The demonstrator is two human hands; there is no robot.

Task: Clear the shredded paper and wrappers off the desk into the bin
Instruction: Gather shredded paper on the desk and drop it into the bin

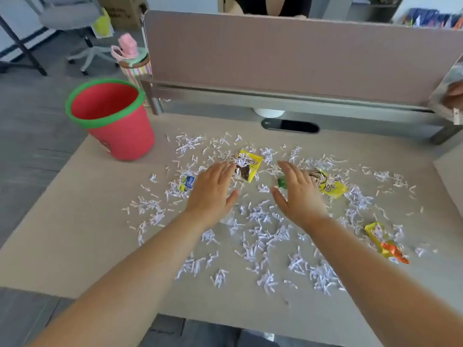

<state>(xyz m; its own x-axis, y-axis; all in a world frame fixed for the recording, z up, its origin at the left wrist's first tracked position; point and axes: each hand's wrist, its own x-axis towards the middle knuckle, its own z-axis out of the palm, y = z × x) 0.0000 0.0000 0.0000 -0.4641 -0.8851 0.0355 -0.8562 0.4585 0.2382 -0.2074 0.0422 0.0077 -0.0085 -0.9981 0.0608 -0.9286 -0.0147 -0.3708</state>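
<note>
Beige office table (75,234) with a dusty-pink partition panel (275,53) behind it, and shredded paper (260,236) scattered over most of the middle and lower right of the frame. Both hands are flat and spread wide, palms down, gripping nothing. The left hand (213,191) is just beside a yellow snack wrapper (248,164), and the right hand (298,194) half covers a second yellow wrapper (330,187). It's a bit blurry, so I can't tell if the palms actually touch the table.

The red bin (120,131) stands upright at upper left with its mouth up, on the table's far corner, apart from most of the mess.

My take: rake the shreds inward into one heap with the hand edges, then scoop between both palms instead of chasing bits. Grab the wrappers separately.

The long yellow-orange wrapper (383,242) at lower right lies flat. Its long axis runs upper left to lower right, with the orange end toward the lower right corner.
</note>
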